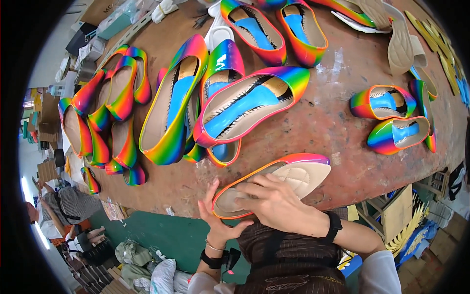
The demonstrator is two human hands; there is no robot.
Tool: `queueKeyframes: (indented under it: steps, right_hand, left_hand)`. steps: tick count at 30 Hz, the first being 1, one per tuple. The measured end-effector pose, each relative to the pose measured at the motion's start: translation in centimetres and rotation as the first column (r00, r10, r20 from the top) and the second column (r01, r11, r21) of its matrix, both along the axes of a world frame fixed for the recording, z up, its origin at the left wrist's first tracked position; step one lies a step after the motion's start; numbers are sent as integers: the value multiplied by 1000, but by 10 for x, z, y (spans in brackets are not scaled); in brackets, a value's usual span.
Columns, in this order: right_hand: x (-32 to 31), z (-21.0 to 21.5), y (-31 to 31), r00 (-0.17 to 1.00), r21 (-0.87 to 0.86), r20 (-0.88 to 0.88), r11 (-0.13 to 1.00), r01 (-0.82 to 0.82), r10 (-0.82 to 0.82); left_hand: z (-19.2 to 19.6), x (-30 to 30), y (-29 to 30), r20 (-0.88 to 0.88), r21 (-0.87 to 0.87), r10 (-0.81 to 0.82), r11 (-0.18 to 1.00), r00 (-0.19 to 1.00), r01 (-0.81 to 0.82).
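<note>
A rainbow flat shoe (250, 172) lies at the table's near edge, its toe pointing right. A beige quilted insole (307, 177) lies along it, the front part covering the toe end. My right hand (276, 202) reaches over the shoe from the right, fingers bent down on the insole inside; its fingertips are partly hidden. At the heel, my left hand (219, 219) straddles the shoe's back end, thumb on the near side and fingers on the far side. Just beyond lies another rainbow flat (293, 87) with a blue patch inside, resting across other shoes.
Rainbow flats are heaped at the left (125, 90), and more stand at the far side (306, 49). A small group of shoes (391, 134) sits at the right. Loose beige insoles (400, 51) lie far right. The worn brown table (338, 132) has a curved near edge.
</note>
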State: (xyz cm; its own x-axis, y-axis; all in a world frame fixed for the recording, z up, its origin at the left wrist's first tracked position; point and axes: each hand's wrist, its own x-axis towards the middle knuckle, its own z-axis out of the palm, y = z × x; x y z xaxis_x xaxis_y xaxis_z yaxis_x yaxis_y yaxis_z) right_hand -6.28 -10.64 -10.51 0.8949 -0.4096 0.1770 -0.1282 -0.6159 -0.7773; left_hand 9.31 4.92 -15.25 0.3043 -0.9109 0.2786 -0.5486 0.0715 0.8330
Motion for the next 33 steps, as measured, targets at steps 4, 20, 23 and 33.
queueKeyframes:
  steps: [4,20,23,33]
  right_hand:
    - [2,-3,-1,999,-15,-35,1000,-4,3]
    - [23,-7,3,933,-66,-98,933,-354,347]
    - [17,-6,24,961,-162,-154,954,-253,228]
    - [-25,19,-6,973,-259,-127,953,157,-195]
  left_hand:
    - [-6,2,-1,0,-49,-29,998,1000,29]
    - [22,9,-21,-106,72,-17,997,994,25]
    - [15,5,-17,-165,74,33,997,986,-21]
    - [37,-39,-15,-187,107,64,993,980,-44]
